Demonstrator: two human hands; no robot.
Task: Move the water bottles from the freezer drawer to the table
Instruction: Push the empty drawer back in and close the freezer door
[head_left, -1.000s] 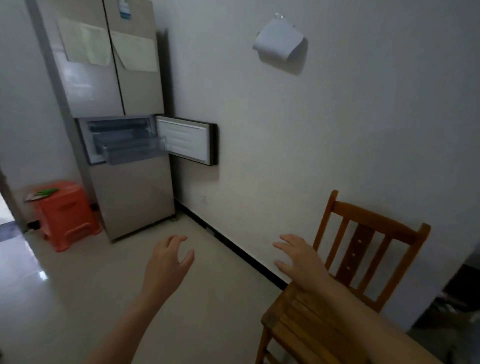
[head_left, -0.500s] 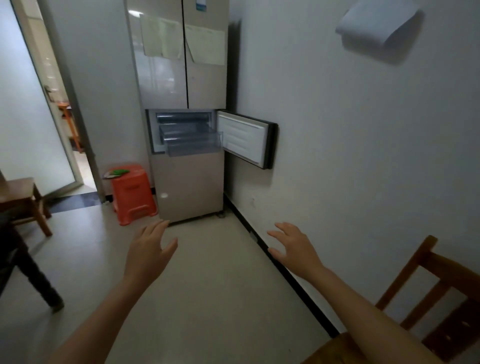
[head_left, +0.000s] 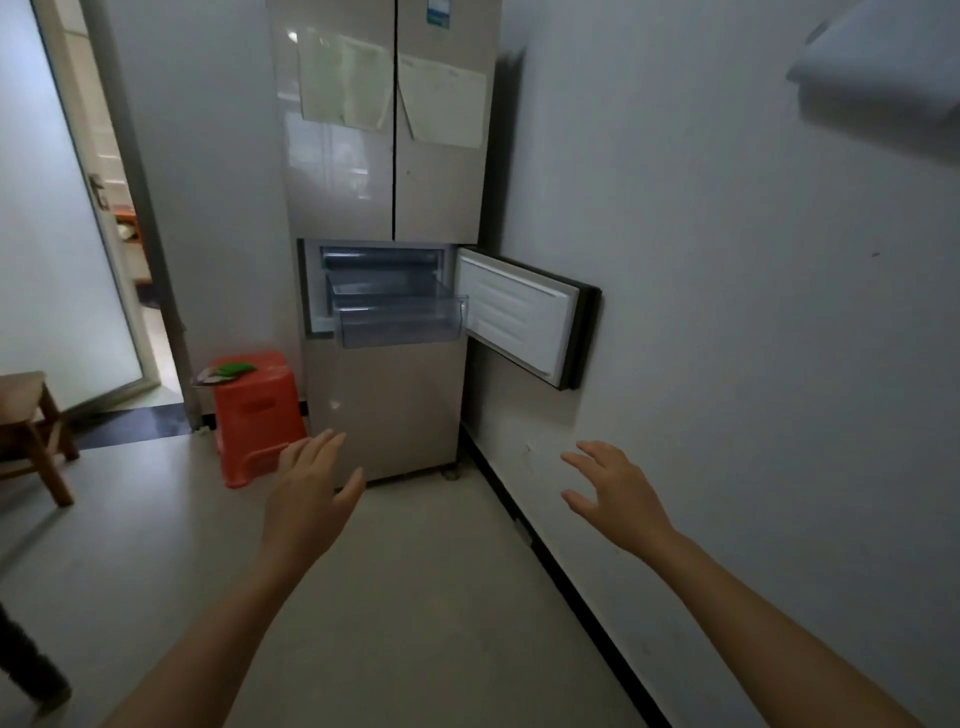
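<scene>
A tall beige fridge (head_left: 384, 156) stands straight ahead against the back wall. Its small freezer door (head_left: 511, 314) is swung open to the right, and a clear plastic drawer (head_left: 400, 325) is pulled out from the compartment. I see no bottles in the drawer from here. My left hand (head_left: 306, 499) and my right hand (head_left: 618, 491) are held out in front of me, fingers spread and holding nothing, well short of the fridge.
An orange plastic stool (head_left: 254, 415) with a green item on top sits left of the fridge. A wooden stool (head_left: 31, 431) stands at the left edge, a dark leg (head_left: 26, 660) at bottom left. An open doorway (head_left: 119, 218) is at left, a white wall (head_left: 727, 312) at right.
The view has swung left and moved closer to the fridge. The wooden chair at the right has left the view. Both hands stay spread and hold nothing.
</scene>
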